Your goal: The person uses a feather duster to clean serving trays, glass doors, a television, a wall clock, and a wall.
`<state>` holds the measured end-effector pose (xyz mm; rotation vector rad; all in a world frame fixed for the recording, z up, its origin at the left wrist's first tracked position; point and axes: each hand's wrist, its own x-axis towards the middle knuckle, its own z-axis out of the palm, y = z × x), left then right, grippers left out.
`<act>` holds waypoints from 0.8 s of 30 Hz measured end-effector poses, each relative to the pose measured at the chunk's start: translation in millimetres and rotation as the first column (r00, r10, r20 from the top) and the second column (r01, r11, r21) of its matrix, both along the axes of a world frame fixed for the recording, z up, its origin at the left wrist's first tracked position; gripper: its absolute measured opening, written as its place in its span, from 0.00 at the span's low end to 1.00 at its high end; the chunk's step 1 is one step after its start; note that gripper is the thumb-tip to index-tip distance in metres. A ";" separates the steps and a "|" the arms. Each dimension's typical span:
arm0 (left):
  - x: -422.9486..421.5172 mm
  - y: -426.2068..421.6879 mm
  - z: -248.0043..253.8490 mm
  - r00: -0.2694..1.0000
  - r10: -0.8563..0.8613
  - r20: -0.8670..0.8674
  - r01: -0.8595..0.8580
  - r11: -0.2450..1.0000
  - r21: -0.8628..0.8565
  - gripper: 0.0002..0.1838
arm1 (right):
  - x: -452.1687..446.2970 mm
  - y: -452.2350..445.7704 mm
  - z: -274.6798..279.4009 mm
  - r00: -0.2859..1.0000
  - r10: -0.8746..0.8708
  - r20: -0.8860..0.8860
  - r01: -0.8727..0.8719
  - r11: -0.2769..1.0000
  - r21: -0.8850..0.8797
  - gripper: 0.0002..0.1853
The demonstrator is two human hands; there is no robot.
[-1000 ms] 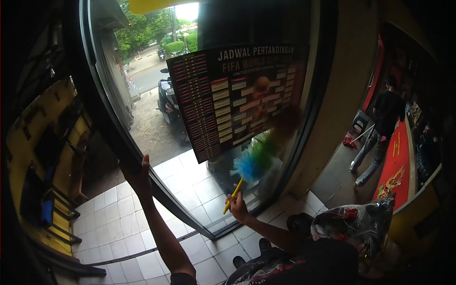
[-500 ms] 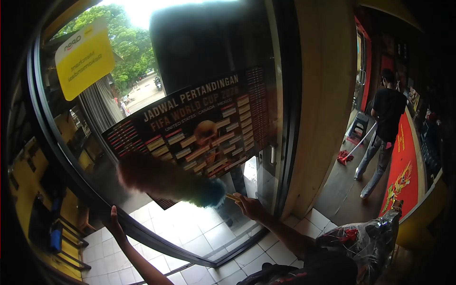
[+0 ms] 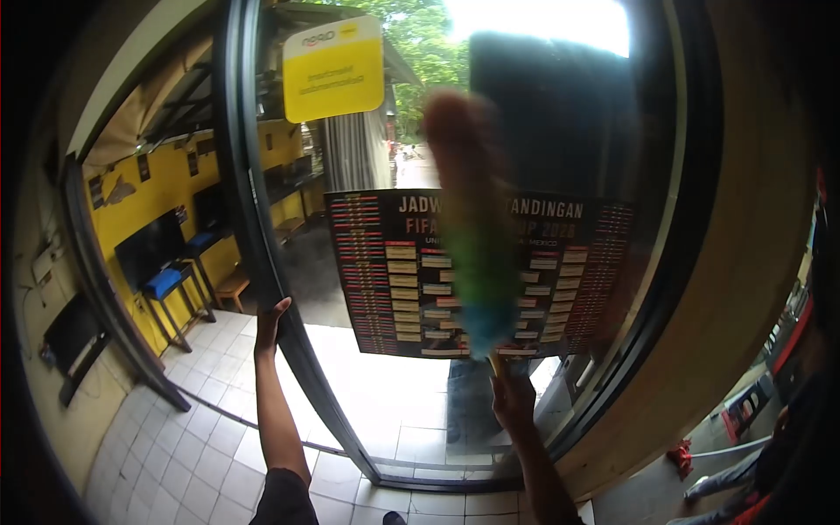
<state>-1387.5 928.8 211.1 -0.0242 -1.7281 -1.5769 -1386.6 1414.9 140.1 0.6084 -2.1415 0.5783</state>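
One duster (image 3: 481,258), right hand (image 3: 514,399) wrapped round its handle (image 3: 497,364); left hand (image 3: 270,329) at door (image 3: 308,352) edge, grip unclear. Apparently dusting; next stroke needs steady door.

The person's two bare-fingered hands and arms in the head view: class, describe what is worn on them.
The left hand is ungloved, with no watch or bracelet visible. The left forearm is uncovered up to a dark, plain-looking fabric sleeve. The right hand is ungloved too and the right forearm uncovered; shadow hides finer detail.
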 end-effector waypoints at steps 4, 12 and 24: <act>5.7 8.2 8.9 1.000 0.002 0.002 -0.002 0.999 0.044 0.27 | -16.4 -31.3 94.2 0.984 0.176 0.000 -0.176 0.981 -0.083 0.20; 4.6 -0.7 4.6 0.999 -0.021 0.031 0.019 0.998 0.055 0.34 | 0.4 -78.2 147.0 0.939 0.339 0.055 -0.324 0.927 -0.192 0.20; -3.9 -2.0 2.3 0.991 -0.131 -0.034 0.129 0.991 -0.044 0.38 | -20.1 -117.4 193.2 0.968 0.158 -0.194 -0.229 0.871 -0.435 0.21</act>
